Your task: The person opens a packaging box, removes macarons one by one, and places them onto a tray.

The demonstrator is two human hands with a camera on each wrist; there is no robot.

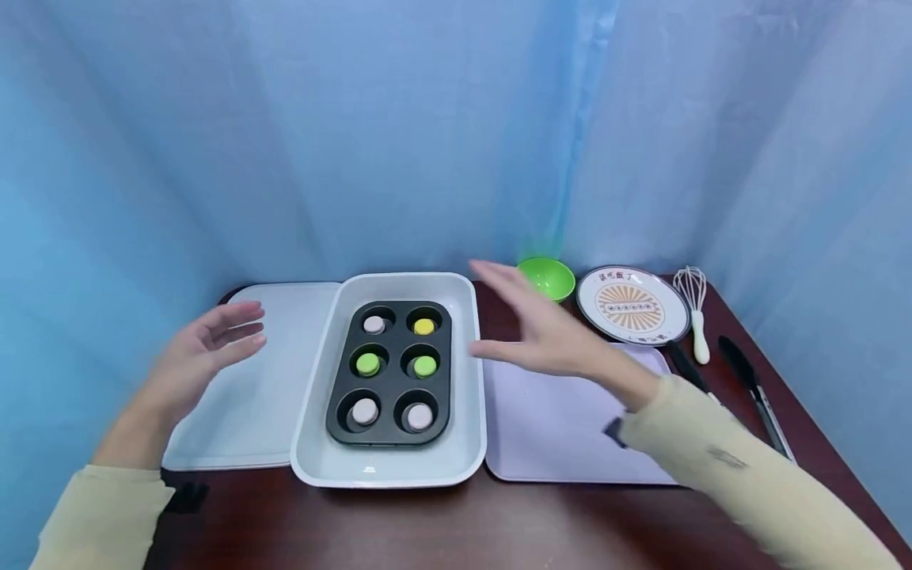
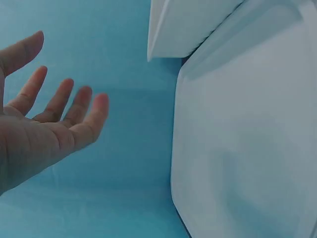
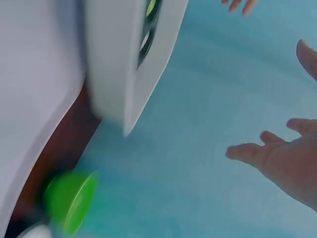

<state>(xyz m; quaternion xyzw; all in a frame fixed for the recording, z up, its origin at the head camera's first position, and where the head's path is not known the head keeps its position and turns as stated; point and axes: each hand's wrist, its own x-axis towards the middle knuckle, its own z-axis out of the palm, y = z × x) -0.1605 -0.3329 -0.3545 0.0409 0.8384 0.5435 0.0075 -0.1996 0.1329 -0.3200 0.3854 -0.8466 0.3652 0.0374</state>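
Observation:
A dark muffin pan lies in a white rectangular tray at the middle of the table. Each cup holds a small round piece: a yellow piece, green ones such as the green piece, and pale pinkish ones such as the pale piece. My left hand hovers over the pale board on the left, fingers spread apart from the thumb, holding nothing. On the other side, my right hand is in the air beside the tray's right rim, fingers extended and nothing in it.
A white board lies left of the tray, a lilac tray right. Behind stand a green bowl and a patterned plate. A whisk and black-tipped tongs lie far right. A blue curtain hangs behind.

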